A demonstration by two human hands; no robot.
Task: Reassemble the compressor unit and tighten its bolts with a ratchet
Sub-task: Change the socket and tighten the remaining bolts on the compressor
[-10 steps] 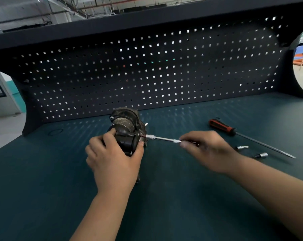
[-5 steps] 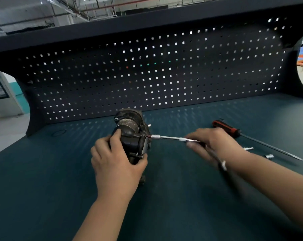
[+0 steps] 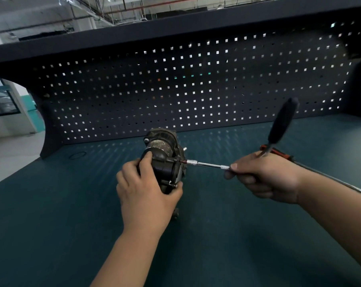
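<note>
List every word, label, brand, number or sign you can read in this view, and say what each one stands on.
No text can be read anywhere in this view.
The compressor unit shows no legible label or number; any marking on its dark housing is too small to make out.
The ratchet and the screwdriver show no legible brand.
The pegboard carries no sign.

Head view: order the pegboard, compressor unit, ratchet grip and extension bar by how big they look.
1. pegboard
2. compressor unit, partly covered
3. ratchet grip, blurred
4. extension bar, similar in length to the grip but far thinner
</note>
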